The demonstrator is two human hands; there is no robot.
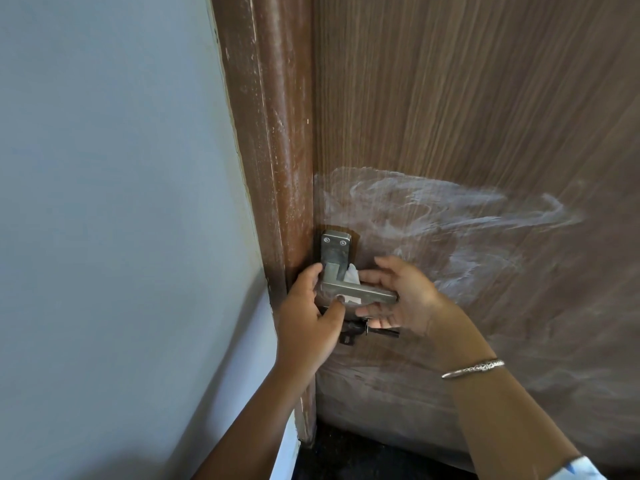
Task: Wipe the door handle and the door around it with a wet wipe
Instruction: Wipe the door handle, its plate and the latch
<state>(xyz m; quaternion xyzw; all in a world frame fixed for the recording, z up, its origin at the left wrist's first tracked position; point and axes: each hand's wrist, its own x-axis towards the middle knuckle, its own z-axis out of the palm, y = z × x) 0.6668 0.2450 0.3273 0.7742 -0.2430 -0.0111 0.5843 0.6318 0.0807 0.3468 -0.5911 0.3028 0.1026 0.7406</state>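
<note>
Where a silver bangle [472, 368] circles the wrist at 5 o'clock, the right hand [401, 296] curls its fingers behind the free end of the door handle [360, 291], holding a white wet wipe [351, 276] against the lever's back. At the lever's 9 o'clock, the left hand [308, 306] grips its root, thumb underneath. A black bolt [367, 329] sits at the handle's 6 o'clock. Pale wet streaks [450, 209] smear the brown door [485, 98] toward 1 o'clock; the door frame [277, 150] and blue wall [121, 168] lie at 9 o'clock.
</note>
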